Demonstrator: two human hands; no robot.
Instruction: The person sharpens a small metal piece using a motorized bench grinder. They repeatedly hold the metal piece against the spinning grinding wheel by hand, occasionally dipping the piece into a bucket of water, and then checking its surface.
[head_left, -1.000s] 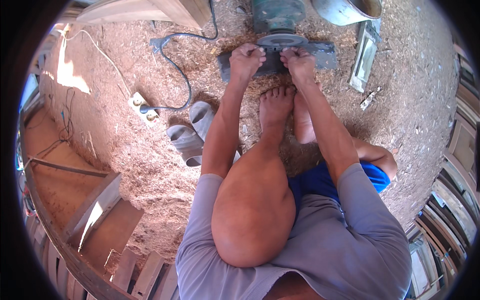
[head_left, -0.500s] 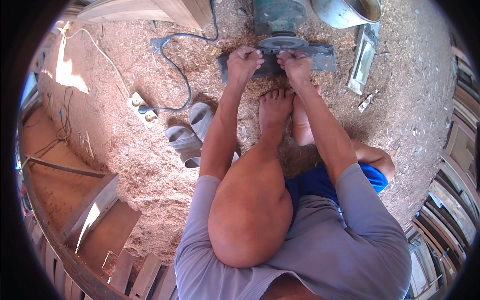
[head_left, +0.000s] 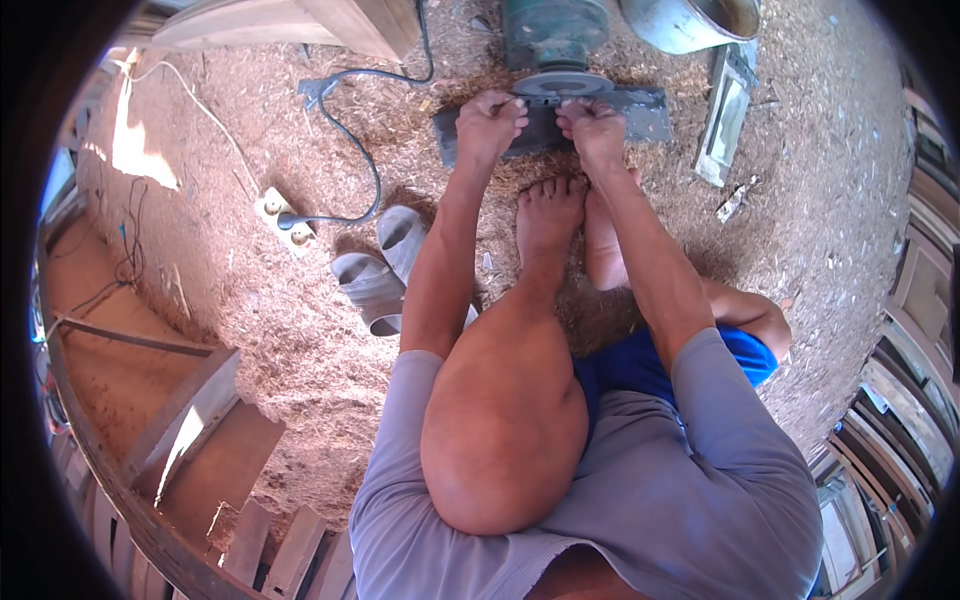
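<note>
My left hand [head_left: 490,121] and my right hand [head_left: 594,125] are both closed, thumbs turned inward, on the two ends of a planer blade [head_left: 543,101], a short dark metal strip with small notches or holes. The strip lies along the near side of a grey grinding wheel [head_left: 562,84]; whether it touches the wheel I cannot tell. The wheel sits on the near end of a green bench grinder [head_left: 556,33]. Under my hands a dark flat board [head_left: 645,116] rests on the ground. My fingers cover both ends of the strip.
A pale metal pot [head_left: 680,25] and a long metal-edged piece [head_left: 722,130] are at the right. To the left lie a dark cable [head_left: 372,160], a power strip [head_left: 285,220] and grey slippers [head_left: 372,285]. Wood shavings cover the ground, and my bare feet [head_left: 548,215] are close to the board.
Almost nothing differs. Both hands keep their hold on the blade by the wheel, and the whole view has shifted very slightly.
</note>
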